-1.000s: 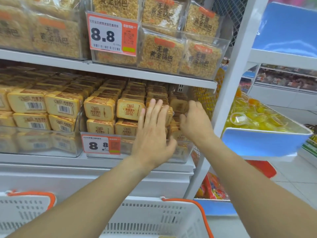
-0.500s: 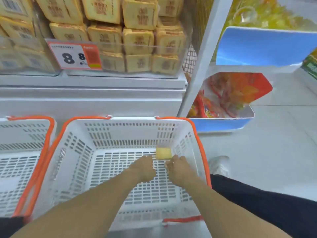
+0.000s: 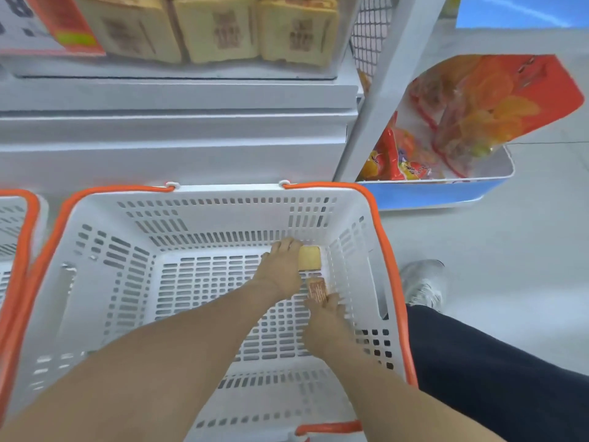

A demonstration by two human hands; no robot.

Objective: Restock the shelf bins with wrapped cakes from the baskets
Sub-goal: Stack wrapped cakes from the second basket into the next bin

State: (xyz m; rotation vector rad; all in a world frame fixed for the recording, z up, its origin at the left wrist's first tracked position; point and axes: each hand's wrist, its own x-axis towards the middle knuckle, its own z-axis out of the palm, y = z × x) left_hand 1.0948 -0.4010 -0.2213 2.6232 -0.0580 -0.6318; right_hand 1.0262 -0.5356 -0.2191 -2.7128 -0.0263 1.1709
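Note:
Both hands are down inside a white basket with orange handles. My left hand reaches to a yellow wrapped cake lying in the far right corner of the basket floor; its fingers lie over the cake's left edge. My right hand pinches a second wrapped cake with a brown printed label, lifted on edge. Above, the clear shelf bin holds rows of the same yellow cakes.
A second white basket shows at the left edge. A blue bin of orange candy bags sits low on the right, behind a white shelf post. My shoe and dark trouser leg are right of the basket.
One second ago both hands were up at the shelf bin. They dropped into the basket; since half a second ago my right hand has picked up one cake and my left hand has reached the other.

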